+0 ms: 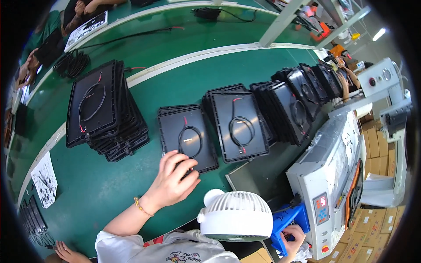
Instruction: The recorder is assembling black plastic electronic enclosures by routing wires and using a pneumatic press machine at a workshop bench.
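My left hand [177, 177] reaches over the near edge of a flat black panel [171, 127] with a coiled black cable [190, 142] on it. Its fingers are bent and drawn together at the cable's lower end; what they hold is hidden. At the lower right, my right hand [294, 239] is curled beside a blue plastic bin [291, 223], with something small and dark at its fingertips. To the right of the first panel lies a stack of similar panels [219, 127], its top one bearing a looped cable [242, 131] with red ends.
A tall stack of panels [94, 101] stands at the left, and several more line the right. A white fan [237, 215] is close before me. The grey machine [315, 184] borders the green table [105, 184]. A co-worker's hand [70, 254] rests at the lower left.
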Motion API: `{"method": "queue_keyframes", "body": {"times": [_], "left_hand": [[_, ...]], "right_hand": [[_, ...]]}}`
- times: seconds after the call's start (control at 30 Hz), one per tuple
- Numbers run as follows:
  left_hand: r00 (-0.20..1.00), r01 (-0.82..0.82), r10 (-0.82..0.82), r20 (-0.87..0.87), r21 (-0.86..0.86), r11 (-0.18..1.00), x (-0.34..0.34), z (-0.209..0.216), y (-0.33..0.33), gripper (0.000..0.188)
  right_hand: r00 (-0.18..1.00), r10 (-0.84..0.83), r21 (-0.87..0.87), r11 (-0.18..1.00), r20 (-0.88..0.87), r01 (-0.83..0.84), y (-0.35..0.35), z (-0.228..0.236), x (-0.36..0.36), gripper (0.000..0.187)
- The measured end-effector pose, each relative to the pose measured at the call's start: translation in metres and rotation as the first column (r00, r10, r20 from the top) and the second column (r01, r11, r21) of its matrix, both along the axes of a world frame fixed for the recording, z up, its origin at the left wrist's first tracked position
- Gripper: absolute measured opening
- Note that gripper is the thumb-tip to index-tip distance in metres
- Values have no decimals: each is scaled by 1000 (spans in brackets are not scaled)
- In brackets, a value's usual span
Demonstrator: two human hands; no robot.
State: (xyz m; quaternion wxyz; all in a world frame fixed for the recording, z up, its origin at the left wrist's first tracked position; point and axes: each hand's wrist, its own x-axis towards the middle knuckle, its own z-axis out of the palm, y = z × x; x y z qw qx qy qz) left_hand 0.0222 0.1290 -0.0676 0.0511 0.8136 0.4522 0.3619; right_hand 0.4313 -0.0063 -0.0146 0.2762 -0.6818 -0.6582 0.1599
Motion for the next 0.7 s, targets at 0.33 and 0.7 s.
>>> {"method": "queue_keyframes", "body": {"times": [0.33, 0.7], "left_hand": [[829, -166, 262, 495, -229, 959, 24, 41, 23, 19], [251, 546, 479, 841, -532, 647, 40, 42, 72, 39]], "right_hand": [[979, 206, -16, 978, -3, -206, 1, 14, -1, 21], [969, 212, 196, 963, -123, -186, -3, 27, 10, 14]]}}
